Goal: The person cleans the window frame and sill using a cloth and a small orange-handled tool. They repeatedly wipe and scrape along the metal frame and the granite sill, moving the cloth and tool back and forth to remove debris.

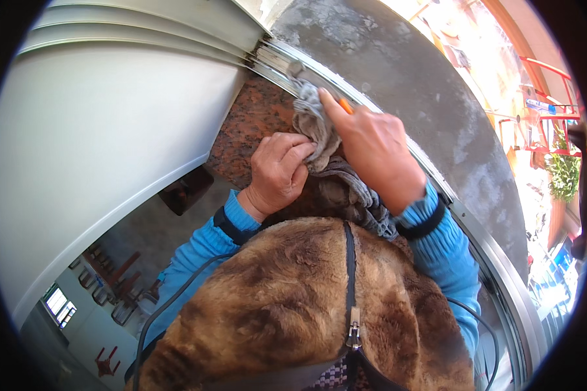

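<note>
My right hand (pixel 376 146) grips a tool with an orange handle (pixel 345 105), mostly hidden in the fist, its kind unclear. Its index finger presses along a bunched grey rag (pixel 318 122), which reaches up to a metal sliding track (pixel 280 66) in the sill. A blurred grey shape shows at the rag's far end. My left hand (pixel 280 171) pinches the lower edge of the same rag between thumb and fingers. Below the hands, a second grey cloth (pixel 359 190) lies crumpled against the front of my furry brown garment (pixel 283 293).
Speckled red-brown stone (pixel 249 117) forms the sill beside the track. A large white panel (pixel 112 107) stands to the left. Rough grey concrete (pixel 420 83) lies beyond the track, with red metal frames (pixel 543 122) farther right. A cable (pixel 161 313) runs along my left arm.
</note>
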`<state>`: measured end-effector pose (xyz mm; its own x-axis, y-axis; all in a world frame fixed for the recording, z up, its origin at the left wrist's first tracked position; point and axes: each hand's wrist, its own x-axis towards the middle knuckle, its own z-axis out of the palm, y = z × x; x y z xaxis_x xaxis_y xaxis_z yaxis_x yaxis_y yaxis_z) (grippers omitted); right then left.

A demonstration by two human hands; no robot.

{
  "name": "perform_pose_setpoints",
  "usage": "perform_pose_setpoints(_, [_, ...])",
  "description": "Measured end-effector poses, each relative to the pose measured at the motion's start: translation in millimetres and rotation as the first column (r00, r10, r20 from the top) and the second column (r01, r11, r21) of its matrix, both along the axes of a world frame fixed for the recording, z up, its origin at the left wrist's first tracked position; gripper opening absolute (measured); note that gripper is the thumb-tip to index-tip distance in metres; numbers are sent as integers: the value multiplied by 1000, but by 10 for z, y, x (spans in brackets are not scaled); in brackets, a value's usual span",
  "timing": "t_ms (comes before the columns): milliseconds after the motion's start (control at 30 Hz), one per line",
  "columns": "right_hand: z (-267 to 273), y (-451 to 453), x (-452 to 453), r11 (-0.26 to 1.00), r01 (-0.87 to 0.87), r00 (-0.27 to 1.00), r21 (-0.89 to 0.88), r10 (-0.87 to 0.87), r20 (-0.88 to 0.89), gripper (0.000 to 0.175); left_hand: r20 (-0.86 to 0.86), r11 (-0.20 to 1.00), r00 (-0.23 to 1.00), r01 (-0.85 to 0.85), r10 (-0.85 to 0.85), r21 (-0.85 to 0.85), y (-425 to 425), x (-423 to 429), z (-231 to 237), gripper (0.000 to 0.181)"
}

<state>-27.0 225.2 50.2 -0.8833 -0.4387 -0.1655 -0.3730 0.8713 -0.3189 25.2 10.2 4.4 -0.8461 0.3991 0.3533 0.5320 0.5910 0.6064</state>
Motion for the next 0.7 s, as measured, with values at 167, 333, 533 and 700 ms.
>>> perform_pose_setpoints(167, [105, -85, -44, 1000, 2, 1000, 23, -2, -12, 68, -2, 997, 997, -76, 76, -14, -87, -60, -9, 38])
perform_pose_setpoints(333, [277, 405, 423, 980, 55, 987, 189, -82, 140, 68, 50, 1000, 999, -4, 3, 22, -58, 53, -63, 38])
perform_pose_setpoints(533, [146, -29, -20, 998, -39, 999, 46, 39, -13, 59, 48, 997, 996, -77, 76, 5, -104, -10, -60, 36])
perform_pose_setpoints(700, [33, -501, -496, 995, -96, 991, 21, 97, -90, 65, 5, 976, 976, -215, 215, -9, -221, -152, -37, 35])
